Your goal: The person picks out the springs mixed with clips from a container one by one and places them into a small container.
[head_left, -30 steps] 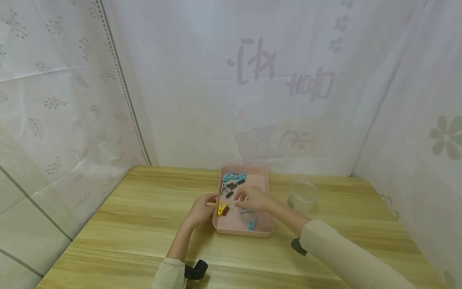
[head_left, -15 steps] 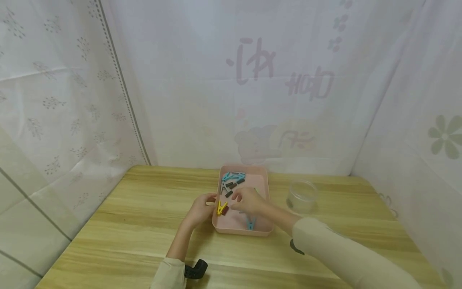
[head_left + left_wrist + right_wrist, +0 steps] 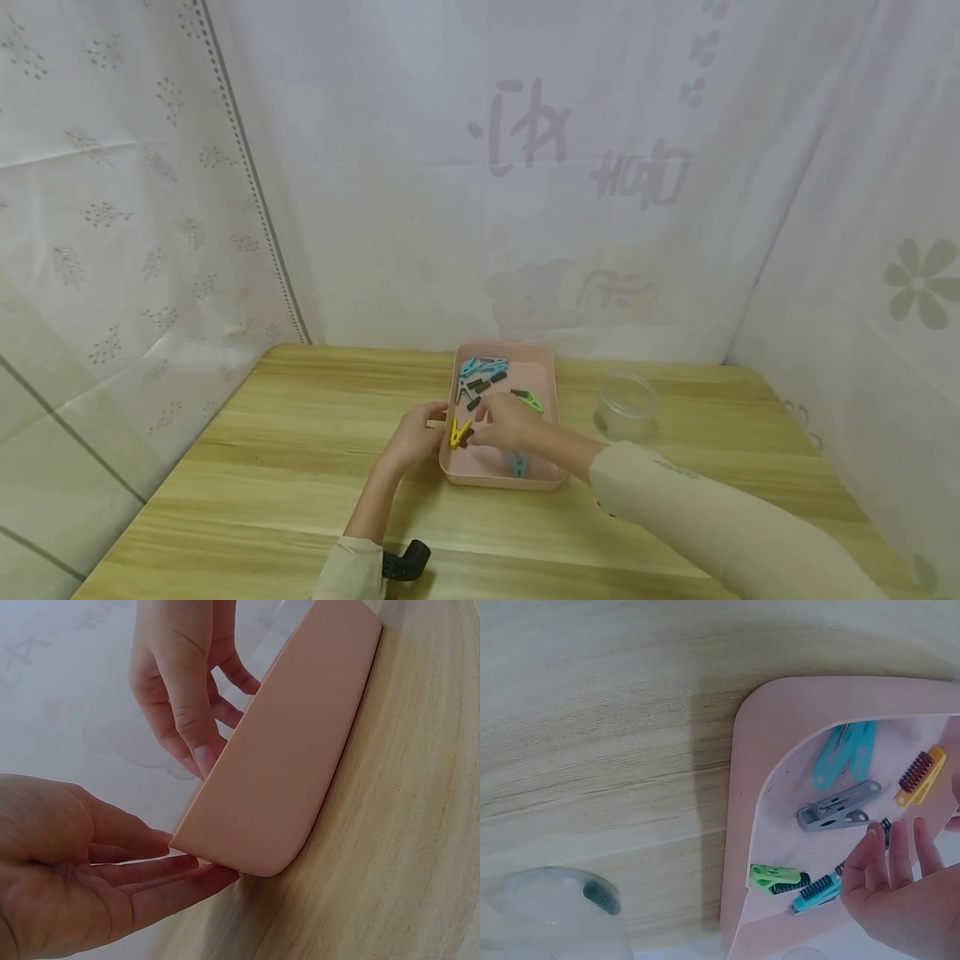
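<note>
A pink tray point(image 3: 504, 482) on the table holds several clothespins and small dark ridged pieces. My left hand point(image 3: 417, 435) grips its left side; in the left wrist view the thumb and fingers point(image 3: 217, 881) pinch around a corner. My right hand point(image 3: 510, 421) reaches into the tray, fingertips right at a reddish-brown ridged piece point(image 3: 467, 437) beside a yellow clothespin point(image 3: 457, 433). Its fingers are spread in the right wrist view, near a grey clothespin point(image 3: 840, 806). Light-blue clothespin point(image 3: 519, 464) and green clothespin point(image 3: 532, 402) lie near that hand.
A clear round container point(image 3: 628, 404) stands right of the tray, with a dark ridged piece point(image 3: 601, 898) inside. More blue clothespins point(image 3: 483, 367) are bunched at the tray's far left. Patterned curtains point(image 3: 390, 208) rise behind the wooden table point(image 3: 315, 450).
My right hand has moved left and slightly lower toward the yellow clothespin and reddish-brown piece. The green clothespin has come into view behind it, the grey one is covered. The left hand stays put.
</note>
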The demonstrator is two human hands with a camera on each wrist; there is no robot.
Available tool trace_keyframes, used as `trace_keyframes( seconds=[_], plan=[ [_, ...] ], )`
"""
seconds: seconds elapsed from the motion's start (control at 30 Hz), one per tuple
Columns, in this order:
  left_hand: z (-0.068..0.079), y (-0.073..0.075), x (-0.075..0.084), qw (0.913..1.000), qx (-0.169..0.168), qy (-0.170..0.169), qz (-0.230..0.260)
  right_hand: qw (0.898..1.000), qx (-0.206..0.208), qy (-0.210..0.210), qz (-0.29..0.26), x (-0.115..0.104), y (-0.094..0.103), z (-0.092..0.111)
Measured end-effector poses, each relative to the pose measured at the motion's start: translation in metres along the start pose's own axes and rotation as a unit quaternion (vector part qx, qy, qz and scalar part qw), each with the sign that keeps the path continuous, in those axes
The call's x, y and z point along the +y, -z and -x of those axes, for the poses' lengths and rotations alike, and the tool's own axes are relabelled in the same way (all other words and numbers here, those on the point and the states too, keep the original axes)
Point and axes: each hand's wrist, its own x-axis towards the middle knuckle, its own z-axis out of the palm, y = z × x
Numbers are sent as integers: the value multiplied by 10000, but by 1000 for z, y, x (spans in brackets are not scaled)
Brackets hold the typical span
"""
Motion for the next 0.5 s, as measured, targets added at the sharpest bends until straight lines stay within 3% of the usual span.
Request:
trace_keyframes(
  seconds=[0.5],
  plan=[
    [3,0,5,9999,1,55,107,9979,-58,-187,623,-7,-6,-6]
  ],
)
